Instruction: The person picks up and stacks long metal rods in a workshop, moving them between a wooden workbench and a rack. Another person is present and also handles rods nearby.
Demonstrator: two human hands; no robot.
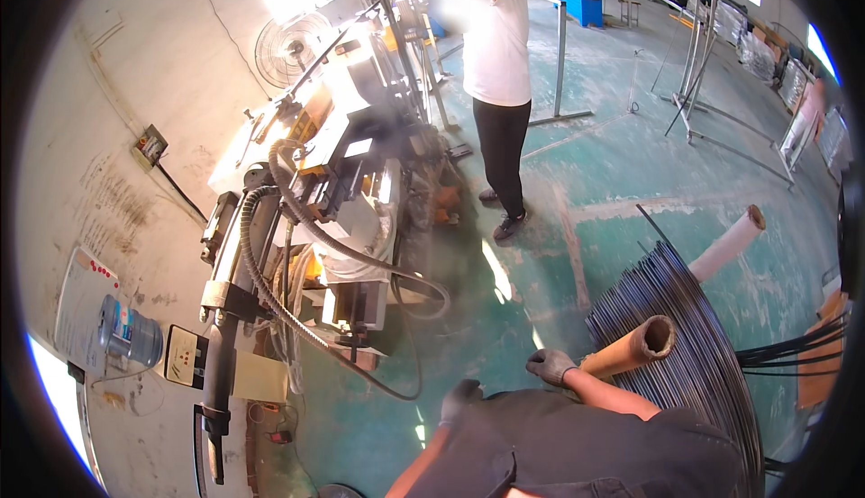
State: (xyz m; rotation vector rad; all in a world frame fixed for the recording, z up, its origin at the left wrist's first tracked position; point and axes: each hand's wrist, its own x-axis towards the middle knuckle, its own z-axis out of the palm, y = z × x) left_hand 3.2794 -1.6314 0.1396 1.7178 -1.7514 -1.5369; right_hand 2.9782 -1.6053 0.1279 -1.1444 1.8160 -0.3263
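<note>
My left hand (460, 400), in a dark grey glove, is at the front of my dark shirt (586, 444). Its fingers are partly hidden, so I cannot see whether it holds anything. A little farther right and forward is my right hand (550, 367), also gloved, its fingers curled in with no object visible in them. Just beside the right wrist, a brown cardboard tube (622, 354) lies across a large bundle of dark, thin rods or tubing (689, 327). A paler tube (728, 243) juts out beyond the bundle.
To my left stands a machine (360, 219) with ribbed hoses (261, 268) looping toward the floor. Ahead, a person in a white shirt (498, 43) stands beside it. Metal frames (712, 129) are at the far right. A water bottle (135, 336) is by the left wall.
</note>
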